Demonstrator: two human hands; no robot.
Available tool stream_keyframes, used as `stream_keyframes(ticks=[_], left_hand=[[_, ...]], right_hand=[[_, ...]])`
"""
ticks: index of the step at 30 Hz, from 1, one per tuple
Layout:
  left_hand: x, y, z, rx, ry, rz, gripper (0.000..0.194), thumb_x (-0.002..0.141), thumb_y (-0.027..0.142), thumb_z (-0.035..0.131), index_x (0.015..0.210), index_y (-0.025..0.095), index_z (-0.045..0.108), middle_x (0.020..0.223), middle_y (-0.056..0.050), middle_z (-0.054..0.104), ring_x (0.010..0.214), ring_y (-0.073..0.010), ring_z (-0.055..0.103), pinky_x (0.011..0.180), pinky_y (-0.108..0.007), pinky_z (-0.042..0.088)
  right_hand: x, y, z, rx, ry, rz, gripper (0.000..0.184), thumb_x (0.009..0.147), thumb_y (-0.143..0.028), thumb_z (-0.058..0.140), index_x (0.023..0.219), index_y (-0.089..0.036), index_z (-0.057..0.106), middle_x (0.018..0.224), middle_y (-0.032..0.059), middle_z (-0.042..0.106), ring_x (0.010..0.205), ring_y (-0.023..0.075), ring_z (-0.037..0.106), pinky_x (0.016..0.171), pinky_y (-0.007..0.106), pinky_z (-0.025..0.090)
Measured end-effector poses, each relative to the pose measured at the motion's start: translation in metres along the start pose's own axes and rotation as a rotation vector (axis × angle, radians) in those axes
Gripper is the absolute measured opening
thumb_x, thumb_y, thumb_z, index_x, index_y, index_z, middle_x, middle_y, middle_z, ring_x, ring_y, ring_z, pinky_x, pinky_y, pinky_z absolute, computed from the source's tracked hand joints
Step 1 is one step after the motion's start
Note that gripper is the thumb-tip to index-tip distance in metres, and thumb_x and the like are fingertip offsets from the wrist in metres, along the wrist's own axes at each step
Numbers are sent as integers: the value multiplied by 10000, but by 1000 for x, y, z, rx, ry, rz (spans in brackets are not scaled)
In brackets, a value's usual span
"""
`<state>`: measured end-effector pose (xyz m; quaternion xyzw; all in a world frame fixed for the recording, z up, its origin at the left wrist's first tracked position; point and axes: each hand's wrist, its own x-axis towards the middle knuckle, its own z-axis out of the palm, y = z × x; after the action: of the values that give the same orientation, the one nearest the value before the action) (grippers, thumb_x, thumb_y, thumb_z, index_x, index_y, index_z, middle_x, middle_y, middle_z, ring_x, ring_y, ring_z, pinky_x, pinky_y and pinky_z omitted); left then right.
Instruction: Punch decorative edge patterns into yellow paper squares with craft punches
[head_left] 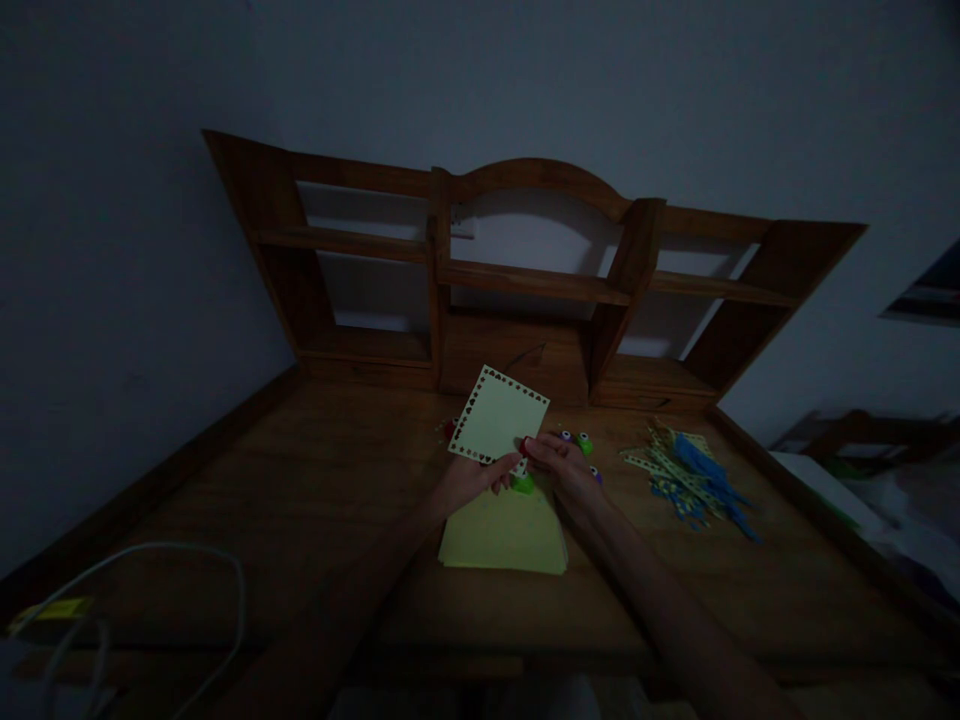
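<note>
A pale yellow paper card [499, 415] is raised and tilted above the desk, with small shapes, some of them hearts, punched along its edges. My left hand [469, 482] grips its lower edge, thumb in front. My right hand [562, 465] is closed at the card's lower right side, around a small red object [524, 446] whose kind I cannot make out. Just below the fingers, a bright green object [523, 484] is partly covered. Under both hands lies a stack of plain yellow paper [504, 535].
Small green [584, 442] and purple [596, 475] pieces with eye-like tops sit beyond my right hand. Punched paper strips [667, 465], blue strips [709, 470] and tiny cut-outs [679, 500] are heaped at right. A wooden shelf unit [525, 283] backs the desk; a white cable [238, 590] loops at front left.
</note>
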<state>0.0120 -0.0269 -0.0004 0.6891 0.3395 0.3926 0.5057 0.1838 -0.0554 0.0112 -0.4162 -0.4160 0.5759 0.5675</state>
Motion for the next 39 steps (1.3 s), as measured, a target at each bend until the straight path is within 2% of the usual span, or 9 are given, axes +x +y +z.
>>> stream_keyframes(ticks=[5,16,26,34,39], left_hand=[[0,-1,0,-23,-2,21,359,823,484,600,683,156,559,567,7,566,482,-102,520,480,-216,430],[-3,12,3,-37,-5,-66,400,767,537,643,673,156,562,536,17,548,452,-97,493,439,-208,394],[1,3,2,-52,27,-35,412,826,535,573,646,165,552,513,15,529,463,-108,499,462,-220,399],[6,-1,-5,-22,179,26,417,865,512,532,629,170,566,562,0,573,508,-119,525,547,-238,438],[6,1,-8,-10,257,27,426,870,508,527,609,173,564,545,4,570,525,-125,539,596,-244,448]], right_hand=[[3,4,-3,-22,4,-14,261,666,-369,813,825,-182,725,800,26,718,677,145,624,642,262,463],[0,5,-1,-53,67,-49,230,655,-374,820,757,-193,721,738,8,701,644,136,600,637,265,447],[2,5,0,-15,59,-44,263,634,-343,839,822,-196,729,818,27,727,714,158,643,683,277,502],[2,3,2,91,20,15,311,682,-387,803,916,-198,725,978,58,735,892,194,685,831,308,522],[-1,-4,2,85,0,27,331,727,-446,756,938,-194,719,1038,84,724,977,226,675,840,323,532]])
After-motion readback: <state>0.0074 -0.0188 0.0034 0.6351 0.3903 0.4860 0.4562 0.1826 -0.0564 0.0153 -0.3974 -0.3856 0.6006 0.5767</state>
